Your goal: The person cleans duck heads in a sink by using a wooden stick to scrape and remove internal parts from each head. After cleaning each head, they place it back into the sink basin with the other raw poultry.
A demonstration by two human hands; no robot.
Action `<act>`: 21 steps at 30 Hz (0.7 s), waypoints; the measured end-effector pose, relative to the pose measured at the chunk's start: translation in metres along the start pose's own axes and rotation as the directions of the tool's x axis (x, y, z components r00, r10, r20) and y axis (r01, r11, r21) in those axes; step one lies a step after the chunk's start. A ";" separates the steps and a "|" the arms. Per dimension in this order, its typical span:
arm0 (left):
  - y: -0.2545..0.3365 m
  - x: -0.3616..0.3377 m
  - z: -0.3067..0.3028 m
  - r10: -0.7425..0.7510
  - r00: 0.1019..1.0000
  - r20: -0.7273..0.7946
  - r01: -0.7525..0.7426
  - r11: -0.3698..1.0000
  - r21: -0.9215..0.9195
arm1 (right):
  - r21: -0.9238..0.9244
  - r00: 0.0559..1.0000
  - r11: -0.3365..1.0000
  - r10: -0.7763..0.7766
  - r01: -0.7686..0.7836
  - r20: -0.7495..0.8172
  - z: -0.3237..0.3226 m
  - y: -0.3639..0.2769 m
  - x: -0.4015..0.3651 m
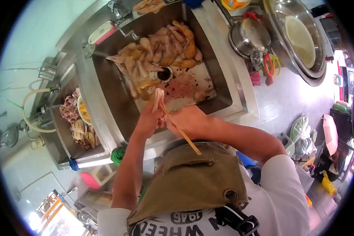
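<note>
My left hand [147, 122] grips a pale raw poultry piece [159, 99] and holds it up over the near edge of the steel sink [224, 84]. Right beside it, my right hand [187, 121] is closed on a thin wooden stick [187, 139]. The stick's upper end lies against the piece, and its lower end points back toward my chest. Several more raw poultry pieces [165, 47] are heaped at the far side of the sink around the drain hole [164, 73]. A khaki bag [188, 183] hangs on my front.
A tap [124, 25] stands over the sink's far left corner. To the left, a second basin [86, 155] holds meat scraps and a bowl [82, 112]. At the right are a lidded steel pot [249, 37], a big metal bowl [301, 39] and bags on the floor [303, 137].
</note>
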State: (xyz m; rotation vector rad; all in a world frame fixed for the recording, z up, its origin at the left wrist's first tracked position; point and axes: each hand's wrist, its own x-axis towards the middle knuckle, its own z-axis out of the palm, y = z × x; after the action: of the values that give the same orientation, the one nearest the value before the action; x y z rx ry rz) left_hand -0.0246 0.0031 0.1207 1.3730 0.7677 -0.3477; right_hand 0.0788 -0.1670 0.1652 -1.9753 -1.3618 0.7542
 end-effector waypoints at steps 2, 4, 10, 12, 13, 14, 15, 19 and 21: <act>-0.004 0.001 0.002 -0.009 1.000 0.009 0.009 1.000 0.000 | -0.006 0.993 0.995 -0.099 0.100 0.067 0.004 0.001 -0.008; -0.001 0.002 0.006 -0.112 0.994 0.002 0.111 0.988 -0.103 | -0.051 0.987 0.990 -0.129 0.134 0.099 0.010 0.006 -0.010; -0.004 0.008 0.008 -0.089 0.995 0.051 0.091 0.994 -0.055 | -0.081 0.994 0.993 -0.084 0.090 0.065 0.003 0.018 0.002; -0.018 0.009 -0.002 -0.104 0.993 0.062 0.105 0.994 -0.012 | 0.024 0.989 0.988 -0.149 0.149 -0.015 0.026 0.018 -0.006; -0.019 0.008 -0.009 -0.117 0.987 0.110 0.113 0.993 0.042 | -0.006 0.992 0.992 -0.124 0.124 -0.017 0.028 0.024 -0.006; -0.019 0.011 -0.011 -0.128 0.979 0.160 0.113 0.989 0.096 | -0.041 0.995 0.994 -0.097 0.096 -0.022 0.027 0.031 -0.002; -0.018 0.012 -0.009 -0.114 0.979 0.170 0.093 0.987 0.128 | -0.071 0.997 0.995 -0.077 0.075 -0.026 0.026 0.034 0.001; -0.016 0.015 -0.011 -0.151 0.980 0.132 0.113 0.959 0.259 | -0.037 0.988 0.999 0.034 -0.029 0.149 0.026 0.015 0.002; -0.015 0.018 -0.007 -0.163 0.972 0.170 0.121 0.966 0.230 | -0.097 0.983 0.992 0.099 -0.084 0.153 0.015 0.021 0.007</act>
State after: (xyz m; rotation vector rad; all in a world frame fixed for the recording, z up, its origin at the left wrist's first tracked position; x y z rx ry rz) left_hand -0.0231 0.0103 0.0978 1.4690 0.6875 -0.6827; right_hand 0.0820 -0.1638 0.1387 -2.0987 -1.4257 0.9230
